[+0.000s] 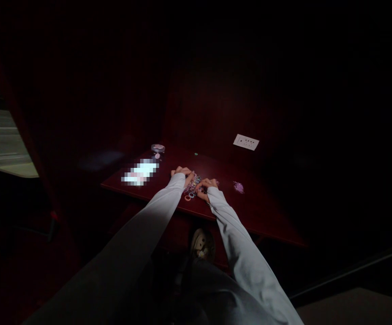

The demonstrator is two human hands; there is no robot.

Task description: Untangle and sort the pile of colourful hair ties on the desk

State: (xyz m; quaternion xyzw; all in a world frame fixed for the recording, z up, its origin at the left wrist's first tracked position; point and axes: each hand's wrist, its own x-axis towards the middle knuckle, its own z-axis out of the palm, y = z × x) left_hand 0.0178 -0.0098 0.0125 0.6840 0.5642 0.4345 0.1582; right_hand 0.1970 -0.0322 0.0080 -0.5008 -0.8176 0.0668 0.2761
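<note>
A small heap of colourful hair ties (192, 185) lies on the dark red table, between my two hands. My left hand (183, 172) is at the heap's left side, its fingers bent and drawn together. On the heap's right side, my right hand (207, 187) has its fingers curled in at the ties. What either hand pinches is too small and dark to make out. An orange hair tie (187, 198) and a pale blue hair tie (192, 195) lie at the near edge of the heap.
A purple pile of small bands (238, 187) lies to the right. Leftward are a glowing, pixelated screen (140, 172) and a round clear container (158, 148). A small green ring (196, 154) lies farther back on the table (223, 167). A white socket plate (246, 142) is on the wall.
</note>
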